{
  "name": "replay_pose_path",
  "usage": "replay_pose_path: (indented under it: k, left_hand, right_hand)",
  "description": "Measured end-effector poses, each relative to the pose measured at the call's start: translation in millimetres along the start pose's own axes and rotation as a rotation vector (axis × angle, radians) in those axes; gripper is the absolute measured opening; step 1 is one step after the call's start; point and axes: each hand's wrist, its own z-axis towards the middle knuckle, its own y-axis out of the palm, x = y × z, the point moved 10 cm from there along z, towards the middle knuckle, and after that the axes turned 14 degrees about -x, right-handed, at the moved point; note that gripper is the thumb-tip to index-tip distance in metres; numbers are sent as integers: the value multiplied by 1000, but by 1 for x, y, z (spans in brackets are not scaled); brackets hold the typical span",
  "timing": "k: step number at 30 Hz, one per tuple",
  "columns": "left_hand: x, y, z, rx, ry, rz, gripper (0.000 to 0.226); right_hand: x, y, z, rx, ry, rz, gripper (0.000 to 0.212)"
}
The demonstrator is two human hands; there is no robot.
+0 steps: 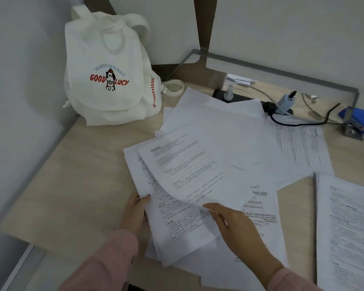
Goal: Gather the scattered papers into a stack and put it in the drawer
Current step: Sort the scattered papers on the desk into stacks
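soft, even, rather cool light fills the corner. faint shadows lie under the papers (208, 143) and beside the bag (105, 76). the print is smeared by blur, worst toward the right edge. the wide lens bows the desk's (82, 164) straight lines.

L hand (135, 213): thumb pinch on papers (187, 164); R hand (233, 225) flat, fingers straight.

Desk (82, 175), left half: bare wood, open passage from front edge up to the backpack; white backpack (109, 80): upright in back-left corner, close to wall (19, 101); papers (229, 143): loose, overlapping, covering centre and right; power strip (243, 98) with plugs and trailing cables: blocks back edge; blue stapler (357, 120): far right, beside cables; small bare wedge of desk between sheets, right of centre.
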Motion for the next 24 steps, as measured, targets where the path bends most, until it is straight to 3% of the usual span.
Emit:
replay_pose_path:
  k: [6,10,12,16,18,24]
  left_hand:
    - [1,1,0,19,-22,27,42]
    - [5,8,0,-2,3,114,35]
    - [4,5,1,5,0,127,30]
    - [5,0,5,34,-4,158,30]
    - [4,-4,7,52,-13,186,30]
    - [4,-8,11,60,-25,227,33]
  right_hand:
    - [-10,39,5,-204,-30,147,26]
    - [-23,50,5,-371,-38,418,17]
    - [-14,36,11,-311,2,493,14]
    - [39,-27,34,71,189,166,23]
    - [62,-51,46,177,255,83,29]
    - [82,-77,83,121,323,-233,58]
